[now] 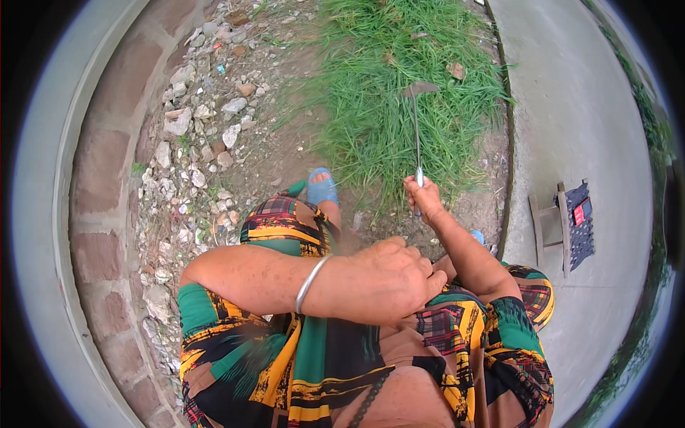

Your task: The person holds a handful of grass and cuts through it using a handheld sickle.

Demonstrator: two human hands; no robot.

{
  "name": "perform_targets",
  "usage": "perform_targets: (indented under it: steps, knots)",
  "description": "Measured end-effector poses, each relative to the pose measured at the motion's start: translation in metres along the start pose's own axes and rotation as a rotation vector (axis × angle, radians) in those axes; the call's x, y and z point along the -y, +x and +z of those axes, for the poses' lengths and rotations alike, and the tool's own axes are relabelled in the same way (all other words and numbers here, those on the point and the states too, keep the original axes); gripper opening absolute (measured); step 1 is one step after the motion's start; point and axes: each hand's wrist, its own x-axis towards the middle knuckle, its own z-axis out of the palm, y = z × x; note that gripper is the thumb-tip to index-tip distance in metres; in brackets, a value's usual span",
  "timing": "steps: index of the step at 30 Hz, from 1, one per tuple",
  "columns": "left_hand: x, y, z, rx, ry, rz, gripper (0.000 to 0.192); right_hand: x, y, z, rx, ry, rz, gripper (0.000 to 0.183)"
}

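Note:
My right hand (pixel 424 199) grips the metal handle of a small long-necked hoe (pixel 417 128). Its dark curved blade points away from me, over a spread of long green grass (pixel 369 112). Across my body, near my lap, lies my left hand (pixel 398 278), with a silver bangle on its wrist. Its fingers are curled and turned away from the camera, so whether they hold anything is hidden.
Stones and rubble (pixel 231 136) cover the soil at left, beside a stone-block wall base (pixel 101 171). A concrete slab (pixel 583 128) runs along the right, carrying a small wooden stool (pixel 564 230) with dark cloth and a red-and-black item. My blue sandal (pixel 322 190) rests on the soil.

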Motion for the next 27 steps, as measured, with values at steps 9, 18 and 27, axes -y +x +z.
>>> perform_targets:
  steps: [9, 18, 27]
  knots:
    - [-0.006, 0.0, -0.005, 0.022, 0.015, -0.029, 0.031, -0.003, -0.022, 0.023, 0.333, 0.017, 0.353, 0.009]
    - [-0.003, 0.001, -0.002, 0.032, -0.017, -0.03, 0.035, -0.044, 0.024, -0.025, 0.01, -0.433, -0.001, 0.015]
    - [-0.003, 0.003, -0.002, 0.012, -0.001, -0.006, 0.041, 0.01, 0.007, -0.013, 0.02, -0.111, -0.005, 0.018]
